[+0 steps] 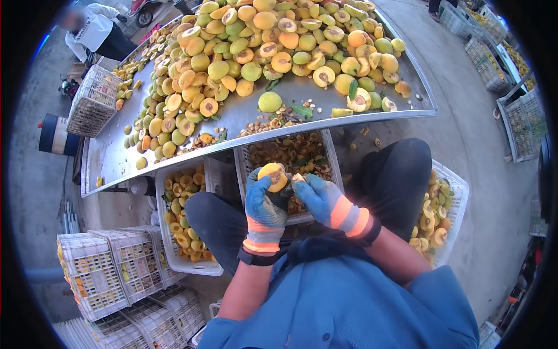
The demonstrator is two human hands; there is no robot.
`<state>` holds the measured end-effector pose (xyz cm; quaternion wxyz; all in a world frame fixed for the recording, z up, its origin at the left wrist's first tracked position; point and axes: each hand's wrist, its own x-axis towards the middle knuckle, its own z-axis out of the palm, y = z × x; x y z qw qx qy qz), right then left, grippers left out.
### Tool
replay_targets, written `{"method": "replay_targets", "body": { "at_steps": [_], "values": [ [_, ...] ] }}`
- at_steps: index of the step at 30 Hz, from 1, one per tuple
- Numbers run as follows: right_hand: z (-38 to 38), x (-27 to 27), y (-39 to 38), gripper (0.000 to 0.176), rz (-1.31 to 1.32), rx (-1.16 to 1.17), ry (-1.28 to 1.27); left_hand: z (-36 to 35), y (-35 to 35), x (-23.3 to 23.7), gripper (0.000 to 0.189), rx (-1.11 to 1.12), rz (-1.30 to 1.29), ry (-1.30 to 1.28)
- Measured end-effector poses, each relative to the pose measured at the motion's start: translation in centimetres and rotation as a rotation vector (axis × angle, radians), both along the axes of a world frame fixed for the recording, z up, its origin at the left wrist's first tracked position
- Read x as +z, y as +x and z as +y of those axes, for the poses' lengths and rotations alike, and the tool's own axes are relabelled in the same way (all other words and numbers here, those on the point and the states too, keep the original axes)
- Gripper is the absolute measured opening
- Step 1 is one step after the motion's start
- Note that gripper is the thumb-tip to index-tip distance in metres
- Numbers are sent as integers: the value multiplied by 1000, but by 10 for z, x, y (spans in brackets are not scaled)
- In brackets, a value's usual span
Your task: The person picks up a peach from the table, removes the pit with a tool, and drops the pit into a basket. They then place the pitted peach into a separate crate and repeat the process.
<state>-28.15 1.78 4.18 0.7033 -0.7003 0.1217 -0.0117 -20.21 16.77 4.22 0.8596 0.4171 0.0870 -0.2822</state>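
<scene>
My left hand (264, 206), in a blue and orange knitted glove, is closed around a yellow apricot half (272, 176) whose brown hollow faces right. Just beside it, my right hand (325, 200) wears the same kind of glove and pinches a small pale brown piece (297, 177), which looks like an apricot stone. Both hands are above a white crate (334, 160) between my knees, which holds brown stones and scraps. Ahead of them, a heap of whole and halved apricots (244, 58) covers much of a metal table (325, 119).
Crates of apricot halves stand by my left leg (200, 267) and right leg (460, 200). Stacked crates (96, 279) are at lower left. Another crate (93, 102) sits at the table's left side, near a person (96, 29). More crates (523, 125) line the right.
</scene>
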Motion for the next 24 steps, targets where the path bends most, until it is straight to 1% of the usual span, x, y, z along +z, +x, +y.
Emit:
{"method": "replay_targets", "body": {
  "at_steps": [1, 3, 5, 6, 7, 8, 10, 11, 13, 14, 15, 17, 19, 20, 22, 23, 24],
  "values": [
    [0, 3, -2, 30, 13, 24, -17, 2, -1, -6, 27, 47, 76, -61],
    [3, 6, -7, 24, 43, 76, -46, 6, -3, -20, 25, 74, 89, -145],
    [12, -16, -14, 26, -67, 89, -116, 9, -3, -34, 23, 99, 95, -191],
    [16, -19, -16, 27, -123, 92, -152, 6, -5, -30, 24, 123, 88, -166],
    [19, -21, -17, 38, -87, 41, -83, 1, -7, -25, 26, 146, 82, -140],
    [22, -24, -16, 38, -55, 31, -41, -2, -9, -22, 28, 168, 76, -113],
    [27, -28, -14, 39, 11, 11, 48, -2, -12, -23, 28, 148, 44, -156],
    [27, -28, -15, 40, 16, 16, 27, -1, -14, -23, 29, 139, 28, -178],
    [26, -22, -14, 40, 22, 27, -16, 1, -12, -38, 28, 64, -238, 27],
    [26, -23, -14, 40, 50, 36, 11, 1, -13, -44, 28, 58, -318, 94],
    [27, -23, -14, 40, 77, 43, 37, -2, -14, -39, 28, 56, -397, 163],
    [27, -22, -15, 40, 86, 52, 59, -10, -25, -25, 29, 111, -448, 229],
    [27, -13, -16, 41, 49, 60, 49, -11, -26, -17, 29, 35, -701, 481],
    [24, -15, -17, 41, 6, 95, -69, -10, -26, -15, 29, -6, -829, 607],
    [17, -21, -16, 41, -82, 166, -310, -8, -25, -27, 31, -27, -805, 626],
    [14, -22, -15, 41, -71, 203, -327, -7, -25, -31, 32, -37, -792, 638],
    [12, -23, -15, 41, -58, 240, -343, -8, -25, -32, 26, -38, -746, 617]
  ]
}}
